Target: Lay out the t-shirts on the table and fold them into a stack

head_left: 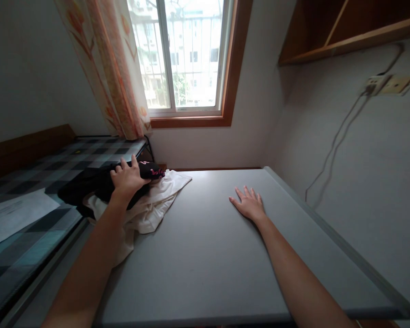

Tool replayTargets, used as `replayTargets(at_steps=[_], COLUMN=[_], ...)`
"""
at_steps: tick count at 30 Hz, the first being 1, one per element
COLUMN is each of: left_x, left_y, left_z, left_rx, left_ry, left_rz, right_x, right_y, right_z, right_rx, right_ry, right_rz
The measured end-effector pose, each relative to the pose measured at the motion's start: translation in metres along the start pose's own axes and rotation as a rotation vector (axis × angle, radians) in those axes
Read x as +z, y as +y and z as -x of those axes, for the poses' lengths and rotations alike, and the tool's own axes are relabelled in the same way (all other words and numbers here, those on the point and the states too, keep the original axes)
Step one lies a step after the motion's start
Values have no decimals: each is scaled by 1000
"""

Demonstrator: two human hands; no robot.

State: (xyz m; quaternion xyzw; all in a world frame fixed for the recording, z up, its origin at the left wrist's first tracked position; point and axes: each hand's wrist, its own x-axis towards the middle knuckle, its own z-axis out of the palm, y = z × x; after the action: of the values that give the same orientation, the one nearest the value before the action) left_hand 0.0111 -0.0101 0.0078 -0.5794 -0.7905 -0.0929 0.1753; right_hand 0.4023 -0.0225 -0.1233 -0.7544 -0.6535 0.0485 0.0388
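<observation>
My left hand (128,178) rests with spread fingers on a bundle of black cloth (85,182) with a pink and white print at its right end. Under and beside the black cloth lies crumpled white cloth (153,207), spread over the left part of the grey table (198,264). Flat on the tabletop, right of the middle, is my right hand (249,203), its fingers apart and nothing in it.
A bed with a checked cover (30,264) adjoins the table's left side and bears a paper sheet (17,214). Beyond are a window and a curtain (105,68). A cable (333,146) hangs from a socket on the right wall, below a wooden shelf (362,38).
</observation>
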Motion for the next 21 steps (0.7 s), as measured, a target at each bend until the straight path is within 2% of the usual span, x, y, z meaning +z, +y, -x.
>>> replayTargets(at_steps=[2, 4, 6, 9, 12, 14, 15, 17, 19, 21], left_x=[4, 1, -8, -32, -64, -85, -93, -102, -99, -85], left_y=[-4, -4, -2, 3, 18, 37, 49, 76, 103, 126], left_z=[-1, 2, 6, 11, 14, 15, 17, 21, 28, 37], left_rx=[16, 43, 20, -32, 15, 96, 154, 315, 529, 778], left_ry=[-70, -54, 87, 418, 677, 773, 772, 656, 446, 170], left_rz=[8, 53, 125, 284, 445, 503, 520, 530, 516, 494], right_x=[0, 0, -1, 0, 5, 9, 10, 8, 3, -6], right_y=[0, 0, 0, 1, 4, 8, 10, 16, 23, 31], right_z=[0, 0, 1, 0, -3, -7, -10, -17, -24, -29], right_rx=[-1, -5, -5, -5, -24, -44, -56, -76, -50, 45], right_ry=[6, 11, 10, 9, 38, 93, 139, 276, 455, 617], right_rz=[1, -1, -4, -19, -79, -181, -271, -545, -878, -1136])
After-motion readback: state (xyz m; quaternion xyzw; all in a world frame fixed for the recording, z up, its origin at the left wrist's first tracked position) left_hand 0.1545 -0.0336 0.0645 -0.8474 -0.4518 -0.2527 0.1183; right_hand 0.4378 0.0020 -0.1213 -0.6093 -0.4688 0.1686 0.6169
